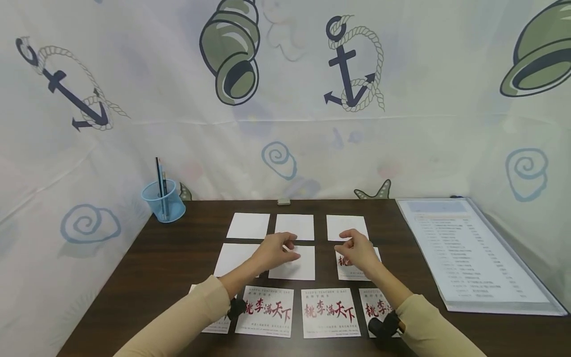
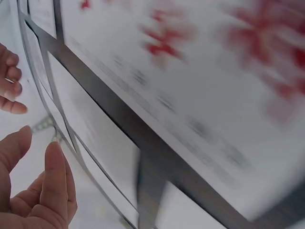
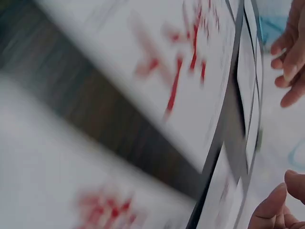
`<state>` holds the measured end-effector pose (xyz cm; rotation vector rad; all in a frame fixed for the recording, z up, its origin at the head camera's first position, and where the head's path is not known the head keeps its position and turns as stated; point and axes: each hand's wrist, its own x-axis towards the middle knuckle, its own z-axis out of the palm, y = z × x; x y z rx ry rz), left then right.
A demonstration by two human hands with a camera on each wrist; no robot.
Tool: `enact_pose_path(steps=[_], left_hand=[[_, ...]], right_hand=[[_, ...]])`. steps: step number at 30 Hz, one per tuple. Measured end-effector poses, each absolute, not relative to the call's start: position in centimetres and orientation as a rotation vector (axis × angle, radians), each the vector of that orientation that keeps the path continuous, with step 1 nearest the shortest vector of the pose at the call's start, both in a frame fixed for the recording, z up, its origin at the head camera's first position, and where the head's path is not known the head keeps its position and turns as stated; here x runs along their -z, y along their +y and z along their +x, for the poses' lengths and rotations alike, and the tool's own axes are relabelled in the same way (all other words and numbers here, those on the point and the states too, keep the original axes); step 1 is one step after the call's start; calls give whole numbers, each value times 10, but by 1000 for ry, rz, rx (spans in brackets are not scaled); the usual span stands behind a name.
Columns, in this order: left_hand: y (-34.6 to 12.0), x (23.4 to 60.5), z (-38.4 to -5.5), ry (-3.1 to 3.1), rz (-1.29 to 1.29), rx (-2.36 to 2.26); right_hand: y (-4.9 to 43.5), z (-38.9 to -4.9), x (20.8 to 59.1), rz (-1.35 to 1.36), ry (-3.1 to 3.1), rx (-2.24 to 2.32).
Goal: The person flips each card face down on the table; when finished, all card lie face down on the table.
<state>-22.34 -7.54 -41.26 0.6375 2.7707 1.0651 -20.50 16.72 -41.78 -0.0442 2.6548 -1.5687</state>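
My left hand [image 1: 273,254] hovers over a blank white card [image 1: 295,267] in the middle row, thumb and fingers apart with nothing between them. The right hand [image 1: 358,253] is above a card printed with red characters [image 1: 352,272], its fingers loosely bent and empty. Between thumb and fingers of the left hand [image 2: 43,191] there is a gap in the left wrist view. The right wrist view shows part of the right hand [image 3: 279,207] at the lower right corner. Nearest the body lies a row of printed cards [image 1: 331,312], partly covered by the forearms.
Three blank cards [image 1: 294,226] form the back row on the dark wooden table [image 1: 156,277]. At the back left stands a blue cup [image 1: 165,203] with pens. A stack of printed sheets [image 1: 477,258] lies on the right. A patterned curtain [image 1: 285,134] hangs behind.
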Motion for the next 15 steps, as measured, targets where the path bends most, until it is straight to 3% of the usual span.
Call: enact_pose_path(steps=[15], left_hand=[[1, 426, -231, 2611, 598, -1064]], right_hand=[[249, -198, 434, 88, 2806, 1279]])
